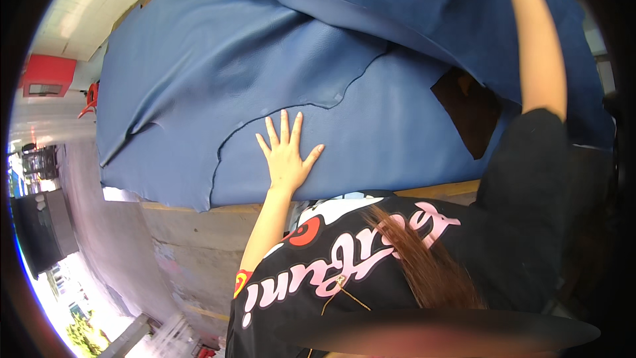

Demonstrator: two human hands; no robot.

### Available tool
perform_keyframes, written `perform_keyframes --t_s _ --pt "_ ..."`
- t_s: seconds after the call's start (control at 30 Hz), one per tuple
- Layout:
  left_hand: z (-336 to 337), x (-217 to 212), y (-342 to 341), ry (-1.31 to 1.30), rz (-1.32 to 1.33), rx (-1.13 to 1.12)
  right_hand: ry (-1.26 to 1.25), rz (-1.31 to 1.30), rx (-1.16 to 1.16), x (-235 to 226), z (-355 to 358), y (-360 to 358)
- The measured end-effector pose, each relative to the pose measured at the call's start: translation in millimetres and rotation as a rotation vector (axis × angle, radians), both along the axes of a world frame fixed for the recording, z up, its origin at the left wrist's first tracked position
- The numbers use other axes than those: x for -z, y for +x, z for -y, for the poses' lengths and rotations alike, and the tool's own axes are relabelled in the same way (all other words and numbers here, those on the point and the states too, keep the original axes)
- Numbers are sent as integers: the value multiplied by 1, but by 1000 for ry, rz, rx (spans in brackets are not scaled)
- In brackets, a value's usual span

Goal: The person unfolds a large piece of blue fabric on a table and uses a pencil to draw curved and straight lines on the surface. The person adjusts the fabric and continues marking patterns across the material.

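My left hand (287, 158) lies flat on a blue leather hide (377, 139), fingers spread and holding nothing. Its fingertips come close to the wavy edge of another blue hide (172, 99), which overlaps this one on the left. Farther back, a darker blue folded layer (424, 0) is turned over on top. My right arm stretches far forward over the leather on the right, and its hand is beyond the top edge of the picture. A dark brown piece (469, 113), angular in outline, shows between the blue layers near my right arm.
Below the leather a yellowish wooden edge (447, 190) of the table shows by my body. At the far left are a red box (48, 76) and a dark cabinet-like object (43, 232) on the grey floor (99, 179). A pale surface (99, 3) borders the leather at the back left.
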State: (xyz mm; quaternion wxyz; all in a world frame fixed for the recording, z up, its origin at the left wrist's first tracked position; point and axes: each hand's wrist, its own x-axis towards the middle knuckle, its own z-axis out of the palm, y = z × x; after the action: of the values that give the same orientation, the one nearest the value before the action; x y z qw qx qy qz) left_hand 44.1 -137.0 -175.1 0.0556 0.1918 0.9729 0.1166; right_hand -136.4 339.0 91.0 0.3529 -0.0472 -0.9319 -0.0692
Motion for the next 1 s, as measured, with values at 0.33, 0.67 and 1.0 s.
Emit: perform_keyframes --t_s 0.33,0.67,1.0 --pt "3 20 -1 130 -212 -109 -483 778 48 200 -81 259" --pt "-67 20 -76 1556 374 -1004 -254 485 -273 178 -94 258" --pt "-52 22 -75 1444 469 -1036 -182 518 -160 -10 -261 205"
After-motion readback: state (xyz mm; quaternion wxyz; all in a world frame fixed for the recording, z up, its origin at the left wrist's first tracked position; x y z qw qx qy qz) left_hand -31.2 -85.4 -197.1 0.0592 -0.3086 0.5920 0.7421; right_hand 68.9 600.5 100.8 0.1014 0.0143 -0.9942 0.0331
